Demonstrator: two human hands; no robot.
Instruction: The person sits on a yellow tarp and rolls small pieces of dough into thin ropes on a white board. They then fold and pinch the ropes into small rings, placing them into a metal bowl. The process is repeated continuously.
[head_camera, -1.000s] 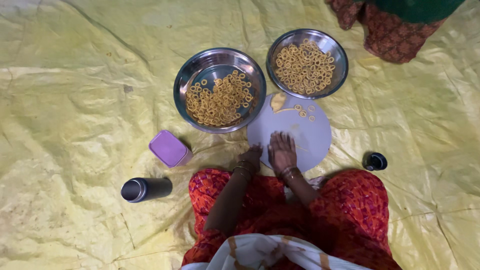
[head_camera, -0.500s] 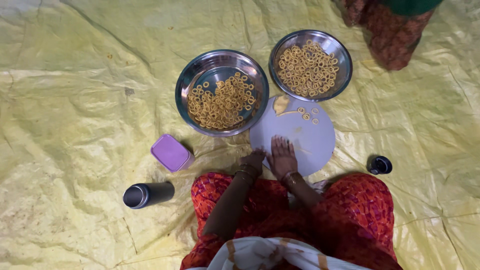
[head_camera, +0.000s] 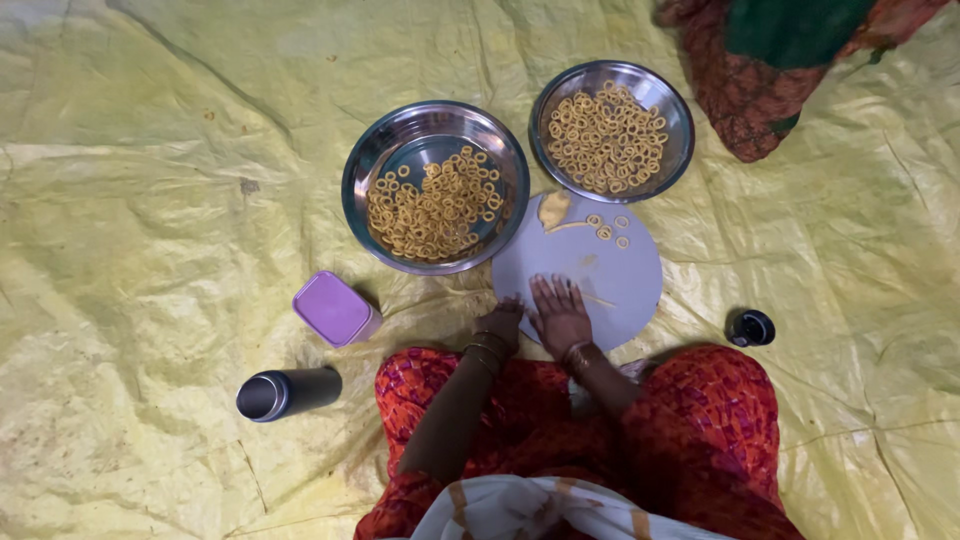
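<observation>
I sit on a yellow sheet with a round grey board (head_camera: 620, 270) in front of my knees. My right hand (head_camera: 558, 312) lies flat on the board's near edge, fingers spread, over a thin strip of dough. My left hand (head_camera: 499, 325) rests at the board's left rim, fingers curled, and I cannot see anything in it. A lump of dough (head_camera: 552, 209) and a few dough rings (head_camera: 606, 231) lie at the board's far side. Two steel bowls hold several dough rings: the left bowl (head_camera: 435, 120) and the right bowl (head_camera: 680, 140).
A purple lidded box (head_camera: 334, 308) and a dark steel flask (head_camera: 288, 392) lying on its side are to my left. A small dark cup (head_camera: 751, 327) stands to my right. Another person's patterned clothing (head_camera: 780, 70) reaches in at the top right.
Both hands stay on the board's near edge; the right hand has shifted slightly along it. The bowls and other things have not moved.
</observation>
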